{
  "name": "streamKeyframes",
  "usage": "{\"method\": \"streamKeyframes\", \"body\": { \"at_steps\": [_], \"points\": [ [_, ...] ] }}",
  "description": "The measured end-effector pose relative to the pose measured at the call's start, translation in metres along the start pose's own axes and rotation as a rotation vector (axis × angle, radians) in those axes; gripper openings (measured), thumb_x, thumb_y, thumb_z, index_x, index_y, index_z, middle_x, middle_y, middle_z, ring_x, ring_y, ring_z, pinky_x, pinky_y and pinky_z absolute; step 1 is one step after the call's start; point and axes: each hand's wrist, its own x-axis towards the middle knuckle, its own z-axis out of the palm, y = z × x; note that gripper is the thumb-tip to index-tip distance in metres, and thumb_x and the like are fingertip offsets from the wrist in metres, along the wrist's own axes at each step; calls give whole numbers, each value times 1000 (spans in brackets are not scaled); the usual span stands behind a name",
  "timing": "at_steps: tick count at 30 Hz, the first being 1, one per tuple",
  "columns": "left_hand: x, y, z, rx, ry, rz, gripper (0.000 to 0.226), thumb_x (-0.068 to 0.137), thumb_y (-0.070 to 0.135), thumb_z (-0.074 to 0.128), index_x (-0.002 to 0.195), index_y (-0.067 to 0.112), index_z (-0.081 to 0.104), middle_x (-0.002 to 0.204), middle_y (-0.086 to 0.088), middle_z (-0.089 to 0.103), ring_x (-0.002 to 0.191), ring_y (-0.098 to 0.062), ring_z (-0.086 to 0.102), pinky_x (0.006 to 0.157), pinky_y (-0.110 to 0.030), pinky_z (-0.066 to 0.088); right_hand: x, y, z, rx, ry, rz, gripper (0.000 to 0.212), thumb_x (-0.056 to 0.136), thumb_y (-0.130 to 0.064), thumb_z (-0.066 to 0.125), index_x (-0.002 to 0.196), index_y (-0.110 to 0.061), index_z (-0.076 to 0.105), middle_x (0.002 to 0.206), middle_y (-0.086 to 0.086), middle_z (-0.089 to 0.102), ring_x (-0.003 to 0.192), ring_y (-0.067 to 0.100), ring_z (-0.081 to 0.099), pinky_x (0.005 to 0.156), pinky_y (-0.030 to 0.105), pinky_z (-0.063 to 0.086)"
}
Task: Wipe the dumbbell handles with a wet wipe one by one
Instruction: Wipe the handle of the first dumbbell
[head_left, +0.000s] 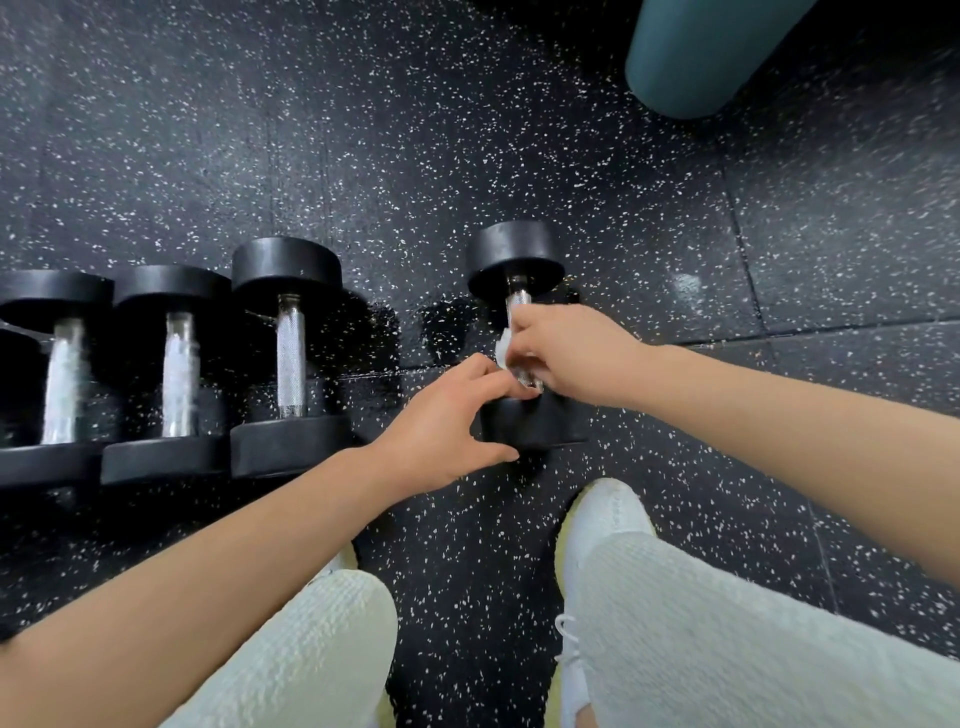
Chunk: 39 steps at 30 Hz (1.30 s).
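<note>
A black dumbbell (514, 254) with a chrome handle lies alone on the floor in front of me. My right hand (571, 353) grips its handle with a white wet wipe (503, 351) wrapped under the fingers. My left hand (447, 431) holds the near weight head (540, 426), thumb and fingers curled around its edge. Three more dumbbells (288, 353) lie side by side to the left, handles pointing away from me; part of another shows at the left edge.
The floor (519, 130) is black rubber with white speckles. A teal padded object (696, 57) stands at the top right. My knees and white shoes (608, 519) are at the bottom of the view.
</note>
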Motion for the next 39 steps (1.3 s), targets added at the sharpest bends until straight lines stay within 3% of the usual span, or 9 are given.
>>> {"method": "streamKeyframes", "body": {
  "at_steps": [4, 11, 15, 19, 23, 31, 34, 37, 39],
  "points": [
    [1, 1, 0, -16, -2, -6, 61, 75, 32, 91, 128, 43, 63, 119, 22, 47, 111, -4, 52, 101, -34, 47, -6, 5, 1, 56, -67, -53, 13, 89, -18, 63, 85, -26, 71, 92, -6, 52, 76, 21, 54, 62, 36, 41],
    [2, 4, 2, 0, 6, 6, 60, 77, 34, 90, 131, 42, 63, 119, 23, 47, 113, -4, 53, 101, -34, 47, 28, 17, 13, -249, 301, 115, 31, 73, -1, 76, 98, -18, 67, 94, 2, 56, 77, 23, 53, 45, 30, 43],
    [1, 3, 3, 15, 15, 9, 61, 78, 35, 89, 132, 42, 62, 118, 23, 46, 112, -3, 53, 100, -34, 48, 25, 16, 21, -259, 407, 127, 36, 74, 0, 74, 106, -14, 68, 92, 4, 58, 79, 25, 55, 48, 29, 40],
    [-1, 4, 4, 59, 14, 13, 61, 81, 38, 87, 135, 44, 59, 121, 23, 43, 112, -1, 49, 99, -31, 47, 13, 13, 25, -242, 321, 121, 28, 66, -1, 80, 88, -17, 71, 86, 2, 57, 70, 21, 54, 49, 26, 35],
    [-1, 6, 4, 102, 14, 24, 61, 82, 40, 85, 135, 45, 57, 122, 23, 42, 112, -3, 47, 96, -31, 47, 6, 13, 21, -220, 221, 64, 21, 76, -5, 74, 94, -17, 71, 94, 3, 56, 77, 22, 55, 54, 35, 49],
    [-3, 10, 8, 134, 31, 8, 63, 82, 39, 85, 138, 44, 56, 124, 23, 42, 115, -5, 48, 96, -29, 46, 19, 9, 20, -106, 320, 184, 14, 84, -10, 71, 88, -23, 69, 86, -2, 54, 74, 21, 55, 54, 30, 41],
    [-3, 12, 7, 144, 34, -2, 61, 81, 39, 86, 134, 45, 56, 123, 23, 41, 112, -5, 48, 91, -29, 46, 5, 6, 12, -15, 136, 127, 13, 90, -15, 65, 96, -23, 73, 97, -3, 57, 83, 22, 59, 63, 30, 39],
    [0, 11, 8, 153, 47, -6, 61, 79, 39, 87, 132, 44, 57, 116, 22, 41, 103, -7, 49, 88, -34, 48, -5, 5, -1, 20, -102, 2, 12, 90, -19, 63, 89, -27, 73, 90, -8, 50, 81, 21, 55, 64, 33, 36],
    [2, 13, 9, 170, 61, -24, 61, 76, 39, 89, 129, 41, 59, 110, 22, 40, 99, -7, 46, 85, -35, 48, -4, 5, -6, 26, -146, -34, 13, 91, -20, 62, 85, -27, 72, 88, -10, 47, 79, 21, 53, 63, 35, 40]
  ]
}}
